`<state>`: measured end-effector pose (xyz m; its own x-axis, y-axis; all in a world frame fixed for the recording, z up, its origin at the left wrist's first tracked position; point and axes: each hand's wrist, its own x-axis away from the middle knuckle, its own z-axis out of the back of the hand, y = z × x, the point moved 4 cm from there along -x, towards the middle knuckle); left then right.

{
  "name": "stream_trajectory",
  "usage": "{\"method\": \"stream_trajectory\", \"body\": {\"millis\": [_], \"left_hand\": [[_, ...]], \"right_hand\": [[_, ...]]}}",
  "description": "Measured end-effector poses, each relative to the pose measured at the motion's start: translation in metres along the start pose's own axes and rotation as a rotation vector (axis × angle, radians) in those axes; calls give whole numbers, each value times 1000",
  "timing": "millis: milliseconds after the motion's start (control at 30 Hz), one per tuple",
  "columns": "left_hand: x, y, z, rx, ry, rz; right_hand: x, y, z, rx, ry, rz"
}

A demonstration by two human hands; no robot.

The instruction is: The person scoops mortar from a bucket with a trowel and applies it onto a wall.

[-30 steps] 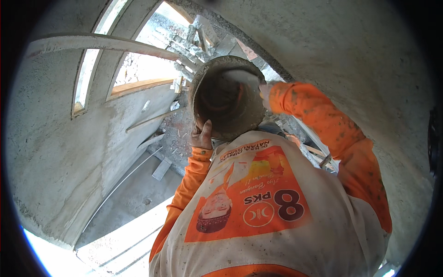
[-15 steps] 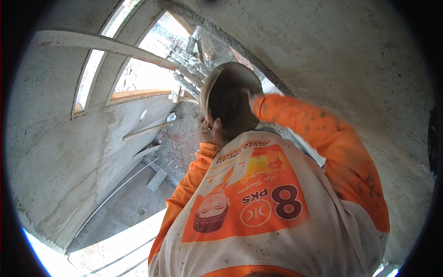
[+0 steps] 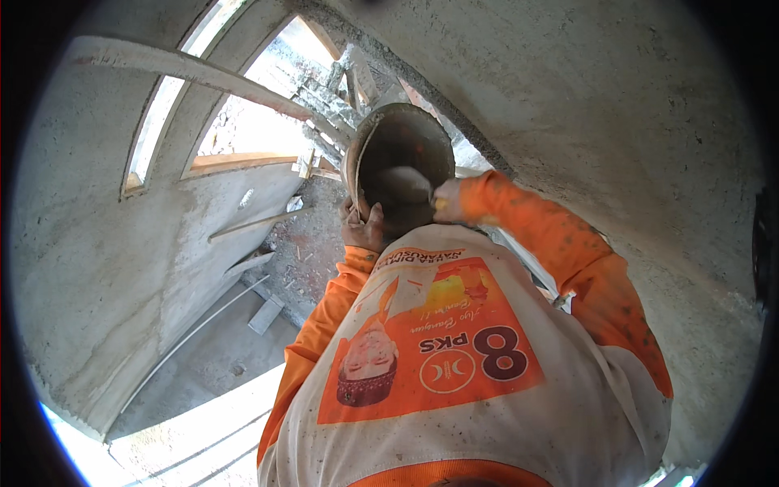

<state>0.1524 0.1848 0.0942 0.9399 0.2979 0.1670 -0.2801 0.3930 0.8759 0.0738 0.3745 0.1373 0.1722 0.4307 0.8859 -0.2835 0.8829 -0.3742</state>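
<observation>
A round, mortar-stained pan (image 3: 403,142) is held up in front of my chest, its hollow side tilted toward me. A lump of grey mortar (image 3: 403,185) lies in its lower part. My left hand (image 3: 362,228) grips the pan's lower left rim. My right hand (image 3: 447,203), at the end of an orange sleeve, clasps the lower right rim, right beside the mortar. My white shirt with an orange print (image 3: 438,349) fills the lower middle of the view.
Grey plastered walls (image 3: 97,268) curve around on both sides. Arched window openings with a wooden sill (image 3: 243,162) are at the upper left. Rough concrete steps (image 3: 329,101) stand behind the pan. Planks, a grey block (image 3: 265,316) and rubble lie on the floor below.
The pan has turned so that its inside and the mortar now face me. My right hand has come from the pan's upper right down to its lower right rim.
</observation>
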Motion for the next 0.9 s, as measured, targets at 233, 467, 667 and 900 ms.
{"method": "stream_trajectory", "body": {"millis": [233, 467, 667, 900], "left_hand": [[4, 5, -11, 222, -87, 93], [1, 14, -9, -3, 2, -22], [-20, 28, 5, -119, 92, -72], [-66, -30, 34, 96, 130, 317]], "right_hand": [[-119, 97, -30, 537, -67, 27], [-68, 43, -10, 404, 205, -111], [-41, 40, -21, -149, 432, 173], [-42, 45, 57, -73, 803, -59]]}}
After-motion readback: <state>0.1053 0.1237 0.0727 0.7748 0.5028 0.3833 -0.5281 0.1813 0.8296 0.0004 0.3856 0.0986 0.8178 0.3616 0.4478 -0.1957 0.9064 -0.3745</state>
